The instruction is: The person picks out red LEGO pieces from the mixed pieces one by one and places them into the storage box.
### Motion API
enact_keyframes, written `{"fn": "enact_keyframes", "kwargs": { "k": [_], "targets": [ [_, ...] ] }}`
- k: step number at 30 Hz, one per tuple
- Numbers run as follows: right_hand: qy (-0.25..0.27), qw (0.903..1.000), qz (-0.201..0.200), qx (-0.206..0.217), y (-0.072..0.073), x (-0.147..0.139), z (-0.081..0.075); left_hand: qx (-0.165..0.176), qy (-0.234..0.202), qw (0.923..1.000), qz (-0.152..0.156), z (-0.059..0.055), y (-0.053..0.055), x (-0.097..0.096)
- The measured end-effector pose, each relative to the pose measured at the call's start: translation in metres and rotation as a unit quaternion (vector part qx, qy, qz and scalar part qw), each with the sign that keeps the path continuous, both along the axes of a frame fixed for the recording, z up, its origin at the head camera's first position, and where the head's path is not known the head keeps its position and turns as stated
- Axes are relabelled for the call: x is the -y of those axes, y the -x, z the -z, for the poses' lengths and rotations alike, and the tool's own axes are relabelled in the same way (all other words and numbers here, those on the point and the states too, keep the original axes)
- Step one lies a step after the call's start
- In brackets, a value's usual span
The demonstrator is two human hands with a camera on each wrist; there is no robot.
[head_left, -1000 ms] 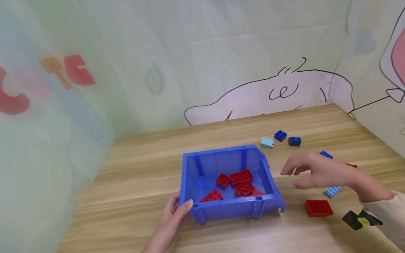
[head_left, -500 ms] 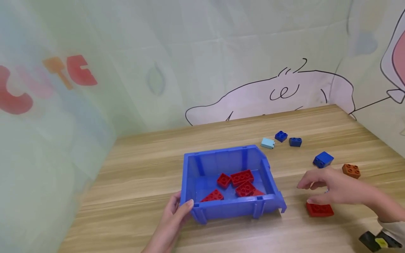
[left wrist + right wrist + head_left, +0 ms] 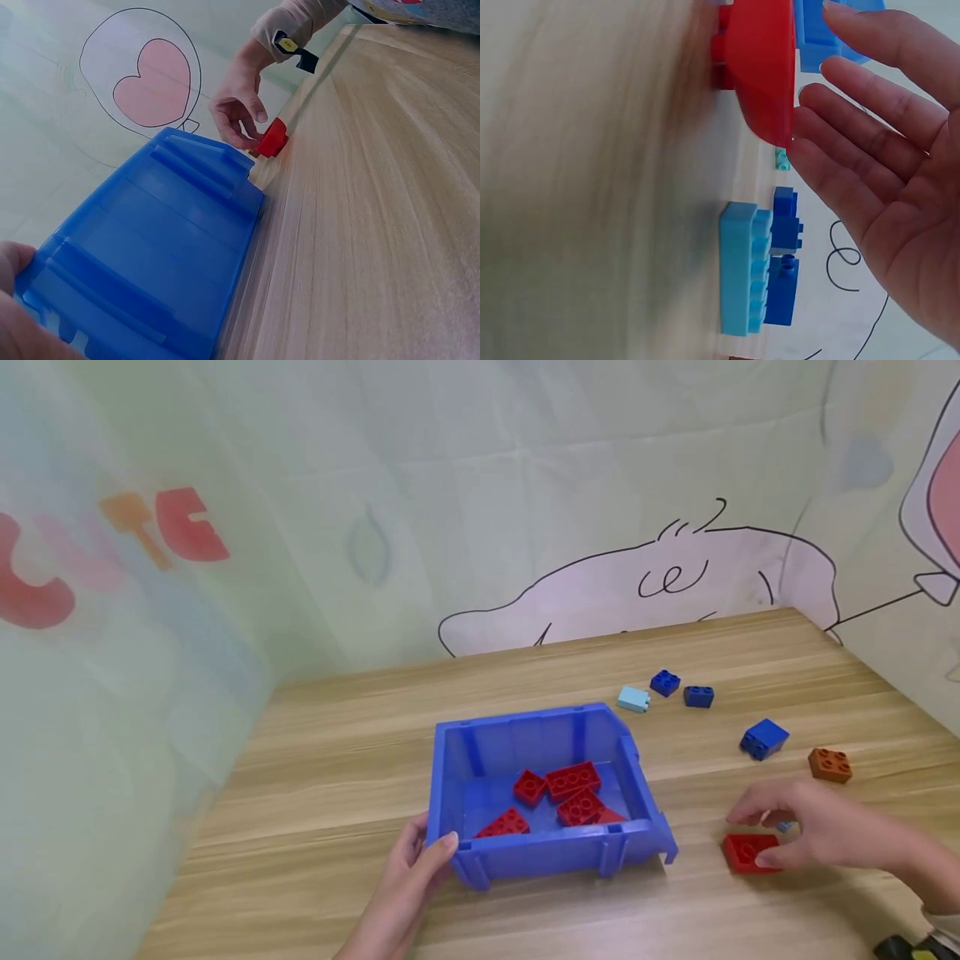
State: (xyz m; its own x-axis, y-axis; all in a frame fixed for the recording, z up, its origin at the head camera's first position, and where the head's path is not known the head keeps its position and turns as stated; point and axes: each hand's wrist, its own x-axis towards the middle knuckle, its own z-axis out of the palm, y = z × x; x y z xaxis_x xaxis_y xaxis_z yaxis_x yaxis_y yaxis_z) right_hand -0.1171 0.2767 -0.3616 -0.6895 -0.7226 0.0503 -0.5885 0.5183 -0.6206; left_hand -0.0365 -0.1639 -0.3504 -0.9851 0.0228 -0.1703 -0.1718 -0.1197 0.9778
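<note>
A blue plastic bin [image 3: 540, 860] stands on the wooden table with several red toy bricks [image 3: 573, 782] inside. My left hand [image 3: 408, 881] holds the bin at its near left corner, thumb on the rim. Outside the bin, to its right, a red toy brick [image 3: 741, 852] lies with its hollow side up. In the right wrist view that red brick [image 3: 761, 67] has studs facing the table and a rounded end. My right hand [image 3: 828, 831] is over it, fingers spread and loosely bent, thumb across its near right part. I cannot tell whether the fingertips touch it.
A light blue brick [image 3: 737, 270] lies beyond the right hand, mostly hidden in the head view. Farther back are a blue brick [image 3: 765, 739], an orange-brown brick [image 3: 830, 765], two dark blue bricks [image 3: 665, 683] and a pale blue brick [image 3: 633, 699]. Printed cloth walls enclose the table.
My right hand has moved rightward and toward me, down to the loose red brick, uncovering the blue and orange-brown bricks. The left hand and bin have stayed put.
</note>
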Motion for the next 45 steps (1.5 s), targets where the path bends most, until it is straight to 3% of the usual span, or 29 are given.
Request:
{"fn": "enact_keyframes", "kwargs": {
  "k": [9,19,36,45],
  "targets": [
    [0.003,0.9998,-0.001,0.017,-0.002,-0.006,0.008,0.0,-0.006,1.0,-0.007,0.002,0.0,0.0],
    [0.035,0.9992,-0.013,-0.015,-0.006,-0.011,0.021,-0.003,-0.009,0.9999,-0.006,0.001,0.0,-0.001],
    [0.034,0.9991,-0.002,0.023,-0.006,-0.012,0.021,-0.003,-0.009,0.9999,-0.006,0.0,0.0,-0.001],
    [0.029,0.9983,0.004,0.051,-0.003,-0.01,0.012,0.0,-0.007,1.0,-0.002,-0.001,0.0,-0.001]
  ]
}}
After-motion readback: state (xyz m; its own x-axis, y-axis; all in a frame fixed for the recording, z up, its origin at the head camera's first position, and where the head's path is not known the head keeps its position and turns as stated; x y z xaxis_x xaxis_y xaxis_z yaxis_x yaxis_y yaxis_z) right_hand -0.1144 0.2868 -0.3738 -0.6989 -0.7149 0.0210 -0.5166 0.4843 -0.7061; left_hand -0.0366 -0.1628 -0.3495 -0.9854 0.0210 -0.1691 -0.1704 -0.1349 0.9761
